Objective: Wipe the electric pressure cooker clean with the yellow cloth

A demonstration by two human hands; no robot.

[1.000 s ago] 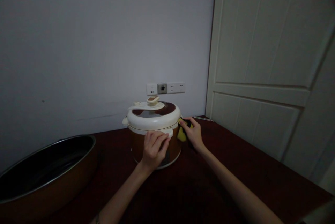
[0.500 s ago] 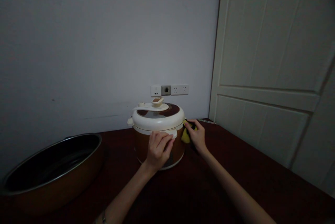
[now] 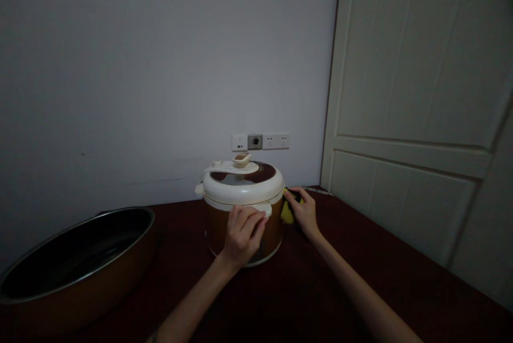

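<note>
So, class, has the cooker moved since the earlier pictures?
No: the cooker shows no clear shift against the wall sockets. Its lid knob sits just below the leftmost plate, as before; the whole view shifted.

Pan (image 3: pixel 100 284) left of cooker (image 3: pixel 242 192)

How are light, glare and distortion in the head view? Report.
Head view: dim overall, the table nearly black in front; head view: pale reflection on the cooker lid, thin highlight rimming the pan; head view: pan apparently stretched by the lens near the left edge.
</note>
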